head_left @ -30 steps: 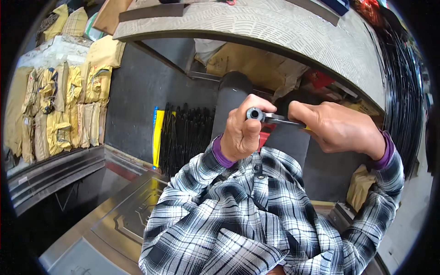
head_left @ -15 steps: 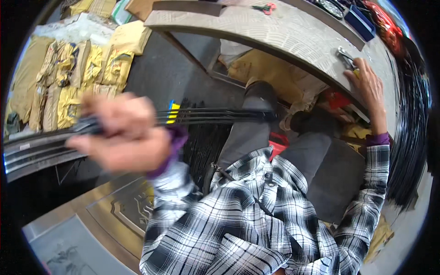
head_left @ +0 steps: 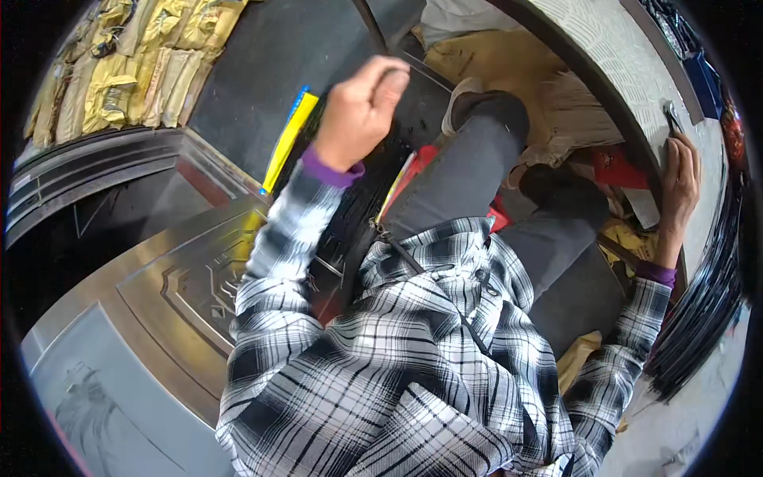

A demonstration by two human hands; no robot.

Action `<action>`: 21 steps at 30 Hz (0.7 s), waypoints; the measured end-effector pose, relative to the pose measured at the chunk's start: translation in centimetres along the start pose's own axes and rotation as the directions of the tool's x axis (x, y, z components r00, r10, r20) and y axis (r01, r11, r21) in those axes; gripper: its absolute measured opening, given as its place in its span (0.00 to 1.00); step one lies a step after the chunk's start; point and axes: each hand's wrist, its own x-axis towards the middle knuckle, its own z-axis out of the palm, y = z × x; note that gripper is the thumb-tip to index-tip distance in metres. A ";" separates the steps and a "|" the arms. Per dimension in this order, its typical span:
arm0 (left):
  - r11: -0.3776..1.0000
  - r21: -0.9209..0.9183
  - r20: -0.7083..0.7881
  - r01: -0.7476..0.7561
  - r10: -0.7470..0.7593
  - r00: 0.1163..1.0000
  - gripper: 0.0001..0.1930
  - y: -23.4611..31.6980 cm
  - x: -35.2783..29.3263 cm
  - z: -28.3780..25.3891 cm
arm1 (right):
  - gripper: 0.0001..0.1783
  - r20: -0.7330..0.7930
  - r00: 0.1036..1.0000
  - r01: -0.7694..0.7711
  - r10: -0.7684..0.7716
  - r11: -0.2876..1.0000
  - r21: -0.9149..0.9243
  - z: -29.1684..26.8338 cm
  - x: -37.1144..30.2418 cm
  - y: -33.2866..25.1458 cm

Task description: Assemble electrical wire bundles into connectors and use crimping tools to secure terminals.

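My left hand [head_left: 362, 115] is raised over the dark floor, its fingers curled in and its thumb pressed toward them. Nothing shows sticking out of that fist. Below it on the floor lies a pile of thin black strips [head_left: 367, 199], partly hidden by my arm. At the edge of the grey patterned table [head_left: 592, 36], my right hand [head_left: 683, 179] grips a small hand tool [head_left: 673, 118] with a silver metal head. The fingers cover its handle, so its exact kind is hidden.
Yellow-brown wrapped packages [head_left: 119, 75] are stacked at the far left. A yellow and blue strip [head_left: 288, 143] lies on the floor. An embossed metal door panel [head_left: 199, 294] is at lower left. Long black strips [head_left: 691, 318] hang at the right. Red items [head_left: 616, 167] are under the table.
The bundle of long black strips in my left hand is gone from it. That hand has moved right and up. The view has turned; my right hand stays at the table edge with the tool.
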 end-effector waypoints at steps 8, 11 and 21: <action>0.725 0.621 0.105 0.298 -0.453 0.885 0.26 -16.5 -8.5 7.1 | 0.08 0.014 1.000 0.019 -0.018 0.999 -0.036 -0.8 -0.8 1.0; 0.724 0.617 0.167 0.308 -0.504 0.848 0.24 -16.6 -10.2 7.0 | 0.08 0.006 1.000 0.024 -0.024 0.999 -0.037 -0.9 -0.8 2.0; 0.713 0.678 0.315 0.178 -0.501 0.806 0.13 -9.8 -15.8 8.0 | 0.04 -0.260 0.964 0.083 -0.051 0.990 0.111 -0.4 1.5 -0.1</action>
